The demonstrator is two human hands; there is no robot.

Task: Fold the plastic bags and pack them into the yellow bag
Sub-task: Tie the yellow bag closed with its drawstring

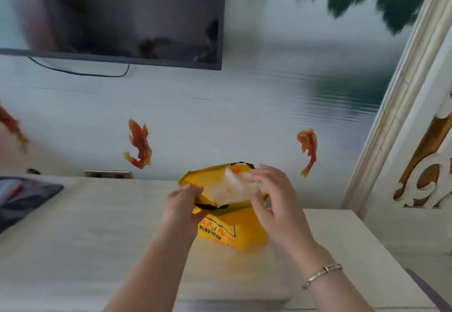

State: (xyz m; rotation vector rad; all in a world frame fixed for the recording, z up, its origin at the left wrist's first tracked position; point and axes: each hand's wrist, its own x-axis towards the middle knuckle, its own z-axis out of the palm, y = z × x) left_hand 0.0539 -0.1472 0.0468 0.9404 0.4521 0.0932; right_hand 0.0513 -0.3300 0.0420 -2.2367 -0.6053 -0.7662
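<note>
The yellow bag stands upright on the pale table, its mouth open, with red print on its front and black handles. My left hand pinches the near left rim of the bag's mouth. Whitish clear plastic bags sit inside the mouth. My right hand is at the right side of the mouth with its fingers spread and relaxed, its fingertips touching the plastic. I cannot make out a grip there. The picture is blurred.
A dark cloth or bag lies at the table's left edge. Behind the table is a wall with fish decals, a socket strip and a dark television above. A white and gold carved frame stands at the right.
</note>
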